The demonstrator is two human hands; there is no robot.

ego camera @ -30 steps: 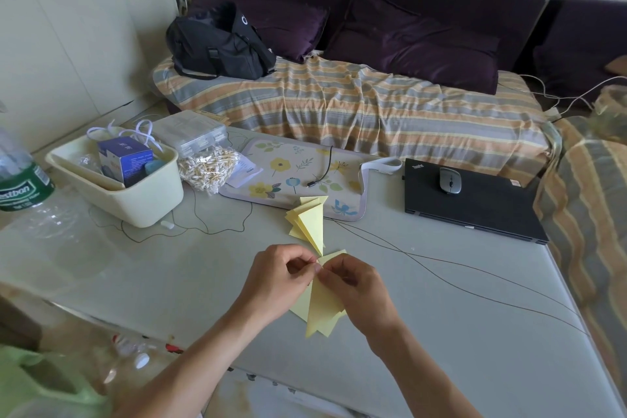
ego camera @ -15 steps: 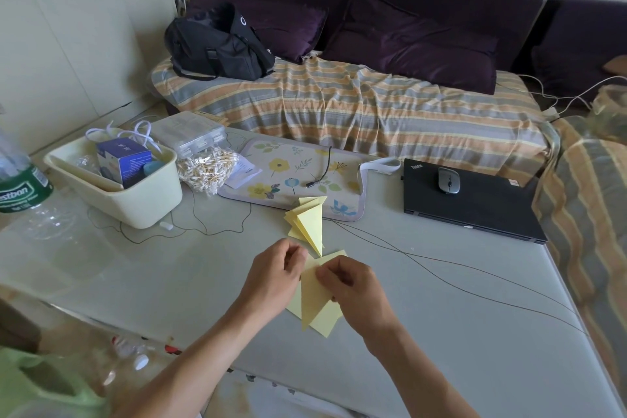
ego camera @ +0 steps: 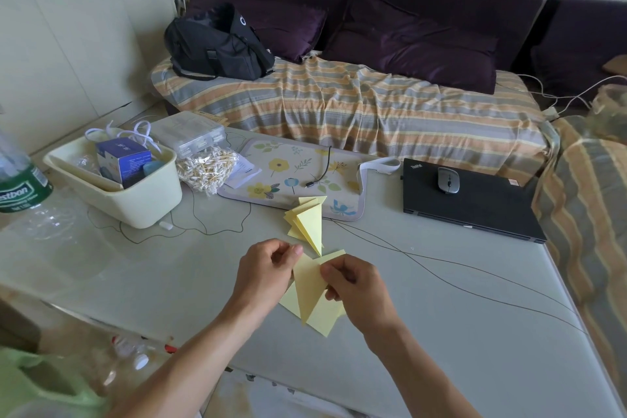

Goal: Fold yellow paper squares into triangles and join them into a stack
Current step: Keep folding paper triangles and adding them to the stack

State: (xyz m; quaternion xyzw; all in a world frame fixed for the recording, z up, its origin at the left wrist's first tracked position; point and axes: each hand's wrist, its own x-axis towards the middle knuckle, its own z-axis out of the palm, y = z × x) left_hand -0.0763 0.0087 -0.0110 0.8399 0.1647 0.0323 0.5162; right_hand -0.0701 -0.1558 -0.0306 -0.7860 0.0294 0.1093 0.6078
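Head view looked down on both my hands over the pale bench (ego camera: 441, 332), each with a pinching grip on the same folded yellow triangle (ego camera: 308, 292). My left hand (ego camera: 263, 276) pinched its upper left corner between thumb and fingertips; my right hand (ego camera: 356, 285) pinched its right edge, the fingers curled round the paper. The triangle hung between the two grips, its wide end up at my fingers and its long axis running down toward me to a point just below my hands. Under it, touching the bench and partly hidden by my right hand, lay more yellow paper (ego camera: 327, 319), and I could not tell how many sheets. The stack of joined triangles (ego camera: 308, 220) lay just beyond my grips, away from me, its point aimed back at the gap between my hands and its wide end resting against the floral mat (ego camera: 288, 170). I judged that the joining would turn on this: the held piece and the stack lay nearly along one line, point toward me in both, so the held piece needed only to travel forward. Both hands seemed about equally near the stack, the left perhaps slightly nearer.
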